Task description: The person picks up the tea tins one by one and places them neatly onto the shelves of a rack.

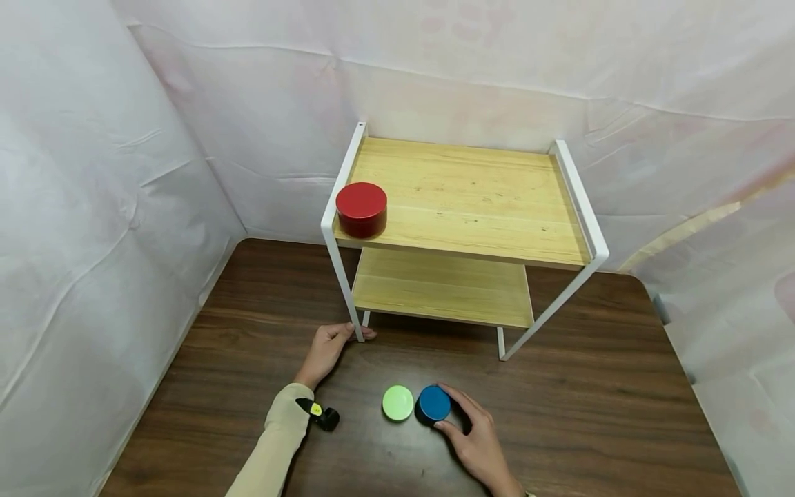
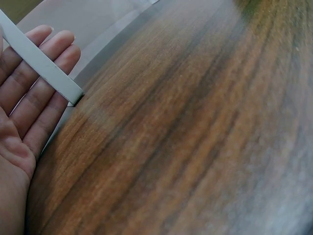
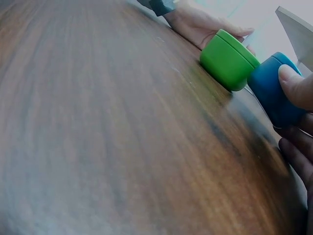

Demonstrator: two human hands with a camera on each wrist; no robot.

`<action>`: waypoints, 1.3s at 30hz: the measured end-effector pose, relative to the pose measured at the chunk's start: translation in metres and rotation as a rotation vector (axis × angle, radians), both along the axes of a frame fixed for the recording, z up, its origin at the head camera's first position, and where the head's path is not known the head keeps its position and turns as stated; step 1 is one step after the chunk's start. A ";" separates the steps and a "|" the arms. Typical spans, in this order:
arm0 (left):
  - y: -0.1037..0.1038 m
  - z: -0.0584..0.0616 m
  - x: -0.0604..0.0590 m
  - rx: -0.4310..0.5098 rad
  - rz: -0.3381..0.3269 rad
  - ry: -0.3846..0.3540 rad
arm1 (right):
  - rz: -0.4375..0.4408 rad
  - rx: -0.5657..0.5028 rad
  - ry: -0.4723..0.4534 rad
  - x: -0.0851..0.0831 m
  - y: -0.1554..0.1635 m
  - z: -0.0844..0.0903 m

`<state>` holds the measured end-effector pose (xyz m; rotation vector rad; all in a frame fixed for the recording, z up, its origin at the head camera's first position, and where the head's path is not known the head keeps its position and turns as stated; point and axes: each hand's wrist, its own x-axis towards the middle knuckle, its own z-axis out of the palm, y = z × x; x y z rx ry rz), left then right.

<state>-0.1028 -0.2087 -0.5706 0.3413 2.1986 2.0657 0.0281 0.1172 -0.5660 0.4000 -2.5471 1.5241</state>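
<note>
My right hand [image 1: 448, 408] [image 3: 294, 116] grips a small blue round tin [image 1: 433, 404] [image 3: 272, 87] that stands on the dark wooden table [image 1: 590, 414], thumb on the near side and fingers round the far side. A light green tin [image 1: 397, 402] [image 3: 229, 58] stands just left of the blue one, almost touching it. My left hand [image 1: 343, 337] [image 2: 36, 83] rests with straight fingers against the foot of the white front left leg [image 1: 346, 293] [image 2: 46, 71] of a two-tier wooden rack [image 1: 466, 200]. A red tin [image 1: 361, 209] sits on the top shelf's front left corner.
The rack's lower shelf [image 1: 444, 286] holds nothing. White cloth walls [image 1: 93, 207] close in the table on the left, back and right. A small black and yellow device [image 1: 321, 415] is strapped at my left wrist. Bare table lies right of the blue tin.
</note>
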 end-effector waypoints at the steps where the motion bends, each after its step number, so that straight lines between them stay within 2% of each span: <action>1: 0.000 0.000 0.000 0.001 -0.003 0.000 | -0.001 0.002 0.000 0.000 0.000 0.001; 21: 0.000 0.001 0.000 0.004 -0.005 0.010 | -0.010 0.015 -0.037 -0.009 -0.001 0.020; 33: 0.000 0.001 0.000 -0.013 -0.008 -0.007 | -0.005 0.021 -0.051 -0.011 -0.006 0.026; 39: 0.000 0.002 0.000 -0.021 -0.005 -0.009 | 0.024 0.009 -0.015 -0.014 -0.009 0.026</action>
